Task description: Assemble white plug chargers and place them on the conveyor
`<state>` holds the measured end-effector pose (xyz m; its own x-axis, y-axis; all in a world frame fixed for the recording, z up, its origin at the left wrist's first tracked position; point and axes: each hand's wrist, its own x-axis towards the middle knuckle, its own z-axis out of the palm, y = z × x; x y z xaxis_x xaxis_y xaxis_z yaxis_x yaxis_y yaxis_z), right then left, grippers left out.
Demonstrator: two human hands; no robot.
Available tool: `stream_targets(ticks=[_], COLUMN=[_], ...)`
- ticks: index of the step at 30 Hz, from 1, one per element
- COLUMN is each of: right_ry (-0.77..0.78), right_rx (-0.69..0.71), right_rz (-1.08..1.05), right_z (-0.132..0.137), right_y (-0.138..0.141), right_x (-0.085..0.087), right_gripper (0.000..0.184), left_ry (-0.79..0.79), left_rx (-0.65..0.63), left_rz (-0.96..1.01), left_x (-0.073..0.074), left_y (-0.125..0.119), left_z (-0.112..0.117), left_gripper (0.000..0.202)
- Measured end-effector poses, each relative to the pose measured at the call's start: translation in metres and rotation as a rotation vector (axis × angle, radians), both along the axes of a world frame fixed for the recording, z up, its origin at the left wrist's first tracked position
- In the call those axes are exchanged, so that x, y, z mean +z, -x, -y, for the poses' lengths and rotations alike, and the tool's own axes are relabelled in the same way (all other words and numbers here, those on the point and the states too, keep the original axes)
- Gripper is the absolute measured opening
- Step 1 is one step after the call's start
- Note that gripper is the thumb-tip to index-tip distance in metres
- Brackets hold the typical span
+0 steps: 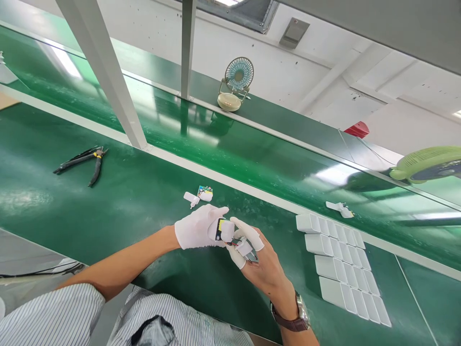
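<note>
My left hand [196, 228], in a white glove, is closed around a small circuit board [218, 230] with a yellow-and-white block on it. White finger covers sit on the thumb and fingers of my right hand [266, 264]. It pinches a small white plastic piece with metal prongs [245, 247], and dark and red wires run between this piece and the board. Just beyond my left hand, a second circuit board [205, 193] lies on the green bench [151, 206], with a white plastic piece [192, 198] against it.
Black-handled pliers [84, 160] lie at the left. Rows of white plastic housings [345, 274] stand at the right, with another white part [340, 208] behind them. A small fan [236, 84] stands at the back; a green fan [428, 163] juts in. A metal post [104, 72] rises from the bench's rail.
</note>
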<state>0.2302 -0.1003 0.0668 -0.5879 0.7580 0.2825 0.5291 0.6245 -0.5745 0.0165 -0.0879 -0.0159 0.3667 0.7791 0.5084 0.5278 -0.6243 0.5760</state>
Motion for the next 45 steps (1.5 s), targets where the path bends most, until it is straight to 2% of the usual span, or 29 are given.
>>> stream_targets(ticks=[5,8,10,12,15,17,20,23,27,29,33,38,41,45], right_ry=[-0.036,-0.059,-0.02,0.034,0.061,0.024,-0.052,-0.097,-0.169,-0.201,-0.226,-0.264,-0.265,-0.328], right_rx=[0.048,0.002,-0.045,-0.058,-0.051,-0.096,-0.137,-0.087,-0.013,0.004,-0.023,-0.026,-0.009,-0.056], right_rz=[0.037,0.04,0.034,0.02,0.001,-0.013,-0.025,0.044,0.129,0.136,0.151,0.154,0.16,0.112], right_z=[-0.001,0.003,0.007,0.011,0.013,0.011,0.009,0.009,0.008,0.008,0.006,0.004,0.001,-0.003], right_y=[0.005,0.005,0.002,-0.003,-0.014,-0.02,-0.025,-0.025,-0.022,-0.021,-0.015,-0.006,-0.005,-0.009], right_x=[-0.005,-0.008,-0.007,-0.006,-0.011,-0.02,-0.035,-0.047,-0.058,-0.063,-0.07,-0.076,-0.074,-0.066], right_gripper=[0.054,0.056,0.063,0.068,0.051,0.04,0.037,0.041,0.044,0.041,0.037,0.033,0.033,0.03], left_ry=[-0.045,-0.061,-0.002,0.109,0.263,0.317,0.339,0.427,0.64,0.686,0.671,0.67,0.663,0.536], left_rx=[-0.034,0.021,0.036,-0.021,-0.167,-0.203,-0.167,-0.112,-0.041,0.008,0.064,0.016,-0.018,0.012], left_rz=[0.0,-0.021,-0.078,-0.117,-0.06,0.006,0.073,0.127,0.174,0.19,0.216,0.306,0.331,0.35], left_x=[0.0,0.0,0.001,0.003,0.005,0.005,0.002,0.0,0.004,0.006,0.005,0.002,0.002,0.001], left_y=[-0.002,-0.007,-0.011,-0.014,-0.014,-0.011,-0.004,0.001,0.0,-0.003,-0.004,-0.001,-0.001,0.0], left_z=[0.002,0.001,-0.002,-0.004,-0.005,-0.004,-0.002,0.001,0.002,0.002,0.001,0.002,0.003,0.005], left_gripper=[0.074,0.071,0.061,0.046,0.031,0.028,0.037,0.049,0.039,0.043,0.058,0.082,0.095,0.107])
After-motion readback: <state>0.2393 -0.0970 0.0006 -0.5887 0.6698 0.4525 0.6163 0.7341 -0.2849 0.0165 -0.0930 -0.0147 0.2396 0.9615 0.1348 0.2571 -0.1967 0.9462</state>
